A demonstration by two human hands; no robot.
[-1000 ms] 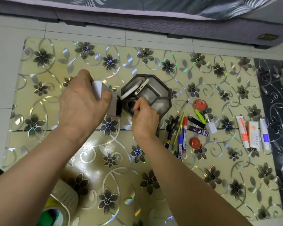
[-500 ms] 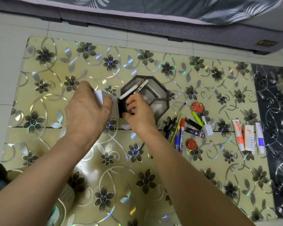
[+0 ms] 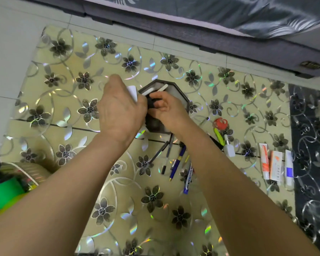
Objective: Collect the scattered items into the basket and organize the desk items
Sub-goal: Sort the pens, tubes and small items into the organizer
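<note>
My left hand (image 3: 119,108) grips a white card (image 3: 133,92); my right hand (image 3: 166,111) pinches something dark over the basket (image 3: 181,94) mid-desk (image 3: 63,111). Flowered foil covers the desk. Pens (image 3: 175,161) lie near right, tubes (image 3: 275,165) further right, a bed (image 3: 229,13) beyond.

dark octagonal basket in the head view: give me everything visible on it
The dark brown octagonal basket sits flat on the floral glass table, upper centre. Its raised rim looks like wood or plastic, with a paler interior. White flat items lean inside at its far-left edge. The left hand and right hand cover its near-left part; the right one's grip is on a small black object over the opening. Pens lie just past its near edge.
</note>
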